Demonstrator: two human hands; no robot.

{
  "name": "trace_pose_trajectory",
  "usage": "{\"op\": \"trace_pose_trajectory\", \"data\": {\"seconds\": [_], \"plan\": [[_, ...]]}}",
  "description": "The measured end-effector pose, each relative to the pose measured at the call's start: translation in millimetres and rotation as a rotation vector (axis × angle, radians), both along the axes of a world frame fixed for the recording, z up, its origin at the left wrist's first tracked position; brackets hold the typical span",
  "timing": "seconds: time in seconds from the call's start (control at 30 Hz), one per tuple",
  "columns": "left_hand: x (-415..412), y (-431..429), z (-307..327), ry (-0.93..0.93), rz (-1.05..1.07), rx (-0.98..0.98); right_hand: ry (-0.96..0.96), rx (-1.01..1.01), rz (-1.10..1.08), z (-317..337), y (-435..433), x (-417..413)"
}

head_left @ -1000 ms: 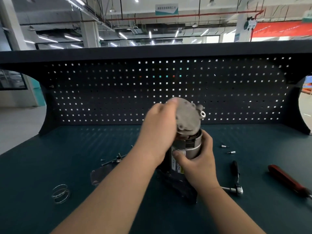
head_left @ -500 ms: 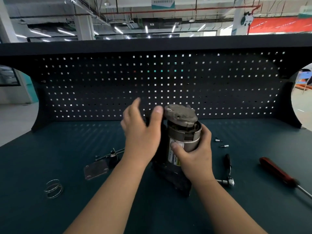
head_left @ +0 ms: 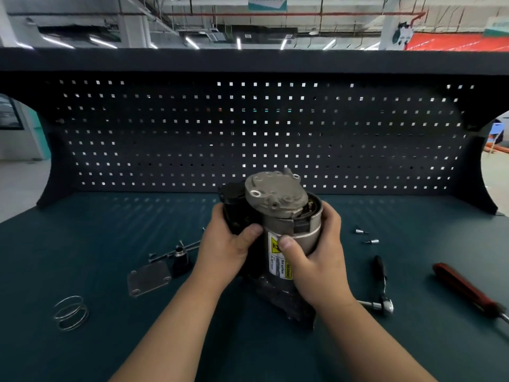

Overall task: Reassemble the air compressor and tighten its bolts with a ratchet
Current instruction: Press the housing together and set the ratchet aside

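Upright on the dark teal tabletop (head_left: 110,340), the silver cylindrical air compressor (head_left: 300,238) is gripped, left hand (head_left: 223,249) curled on its black side, right hand (head_left: 316,260) wrapped round the barrel, and the black-handled chrome ratchet (head_left: 381,282) is laid nearer the right hand, handle pointing away.

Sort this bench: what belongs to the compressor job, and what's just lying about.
Job: compressor, gripped by left hand and right hand; grey end cap; ratchet; long bolts; small sockets; probably the plate.
Lying about: spring; red-handled screwdriver.
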State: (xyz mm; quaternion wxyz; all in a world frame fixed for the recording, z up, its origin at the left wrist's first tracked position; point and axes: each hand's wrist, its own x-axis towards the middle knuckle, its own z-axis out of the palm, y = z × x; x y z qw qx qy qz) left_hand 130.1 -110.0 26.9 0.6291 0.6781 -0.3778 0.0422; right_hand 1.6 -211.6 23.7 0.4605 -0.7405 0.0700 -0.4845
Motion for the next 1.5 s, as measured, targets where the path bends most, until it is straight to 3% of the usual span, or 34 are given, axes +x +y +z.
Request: {"op": "trace_pose_trajectory", "data": {"seconds": [0.23, 0.33, 0.47, 0.57, 0.77, 1.03, 1.4, 1.5], "plan": [[19.1, 22.0, 18.5, -0.1, 0.054, 0.053, 0.111, -0.174, 0.184, 55.4, -7.2, -7.9], [28.2, 29.8, 21.7, -0.136, 0.065, 0.083, 0.309, -0.396, 0.237, 102.5, -3.6, -0.4], [28.0, 35.0, 25.4, -0.137, 0.05, 0.083, 0.586, -0.504, 0.248, 141.1, 1.2, 9.5], [26.0, 34.5, 28.0, -0.134, 0.035, 0.075, 0.537, -0.558, 0.074, 146.0, 1.0, 7.0], [28.9, 35.5, 25.4, -0.137, 0.047, 0.076, 0.529, -0.518, 0.009, 129.4, 1.6, 6.1], [32.0, 35.4, 22.9, -0.132, 0.056, 0.109, 0.486, -0.476, -0.015, 118.4, -5.5, 13.5], [33.8, 34.7, 20.4, -0.145, 0.063, 0.093, 0.605, -0.586, -0.052, 113.3, 3.0, 12.2], [35.3, 34.8, 19.4, -0.134, 0.057, 0.104, 0.488, -0.434, 0.024, 126.1, 0.1, 14.3]]}}
